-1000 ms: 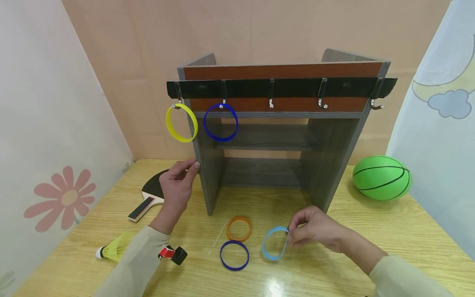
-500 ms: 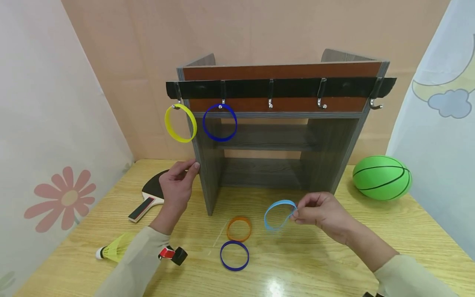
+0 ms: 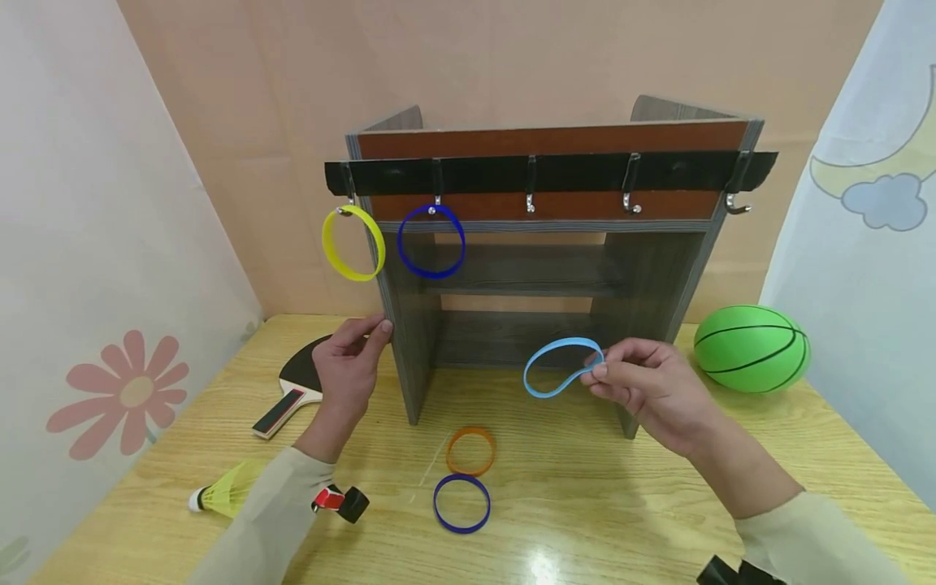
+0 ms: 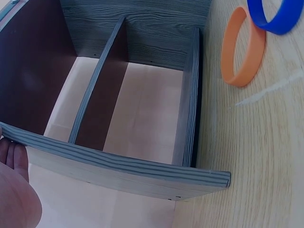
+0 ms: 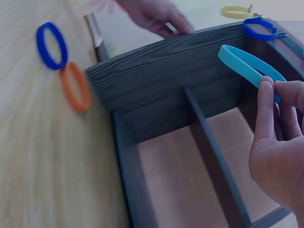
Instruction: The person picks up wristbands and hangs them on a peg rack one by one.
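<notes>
My right hand [image 3: 661,390] pinches a light blue silicone wristband [image 3: 537,357] between thumb and fingers, in the air before the lower part of the grey wooden shelf unit [image 3: 400,325]. The right wrist view shows the light blue band bent at the pinch. My left hand [image 3: 347,361] grips the front edge of the unit's left side panel with thumb and fingers; some fingertips are hidden behind it. From the hooks hang a yellow wristband [image 3: 329,248] at far left and a blue wristband [image 3: 463,252] beside it. An orange wristband [image 3: 449,457] and a dark blue wristband [image 3: 437,512] lie on the table.
A black strip [image 3: 483,174] across the unit's top carries several metal hooks [image 3: 530,203]. Left on the table [image 3: 395,544] are a table tennis bat [image 3: 281,410] and a yellow shuttlecock [image 3: 227,489]. A green ball [image 3: 751,349] sits at the right.
My right hand has lifted the light blue wristband off the tabletop area, upward and slightly right. My left hand stays at the side panel.
</notes>
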Demonstrator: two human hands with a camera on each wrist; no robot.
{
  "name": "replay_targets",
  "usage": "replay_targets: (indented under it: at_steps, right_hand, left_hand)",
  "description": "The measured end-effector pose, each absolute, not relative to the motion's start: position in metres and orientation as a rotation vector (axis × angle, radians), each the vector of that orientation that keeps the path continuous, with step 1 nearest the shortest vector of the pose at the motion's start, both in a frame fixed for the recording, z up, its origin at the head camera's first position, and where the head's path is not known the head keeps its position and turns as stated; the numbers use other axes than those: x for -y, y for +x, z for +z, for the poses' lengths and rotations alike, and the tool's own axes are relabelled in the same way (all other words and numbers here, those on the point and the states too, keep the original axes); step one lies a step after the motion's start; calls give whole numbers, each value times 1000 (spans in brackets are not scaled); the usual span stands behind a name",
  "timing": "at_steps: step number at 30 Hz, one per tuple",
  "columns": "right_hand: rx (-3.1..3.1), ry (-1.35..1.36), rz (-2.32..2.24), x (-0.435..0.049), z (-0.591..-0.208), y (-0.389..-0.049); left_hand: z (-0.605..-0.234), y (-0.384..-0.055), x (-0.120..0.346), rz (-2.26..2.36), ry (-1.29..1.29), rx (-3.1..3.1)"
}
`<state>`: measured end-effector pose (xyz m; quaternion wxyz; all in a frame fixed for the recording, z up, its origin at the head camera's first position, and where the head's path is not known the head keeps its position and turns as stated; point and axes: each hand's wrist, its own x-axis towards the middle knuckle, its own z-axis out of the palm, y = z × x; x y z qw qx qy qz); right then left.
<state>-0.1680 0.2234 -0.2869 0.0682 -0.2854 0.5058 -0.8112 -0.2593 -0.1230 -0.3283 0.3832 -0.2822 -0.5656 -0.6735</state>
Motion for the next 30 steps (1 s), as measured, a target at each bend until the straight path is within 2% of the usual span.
replay_targets:
  at_steps: [12,30]
  right_hand:
    - [-1383,-1051,-2505,-206,-253,-171]
    - [-1254,-1036,-2696,-178,-207,-175]
  left_hand:
    - [-329,-259,124,-1703,-714,1461]
    - [-326,-259,123,-1703,-734,1454]
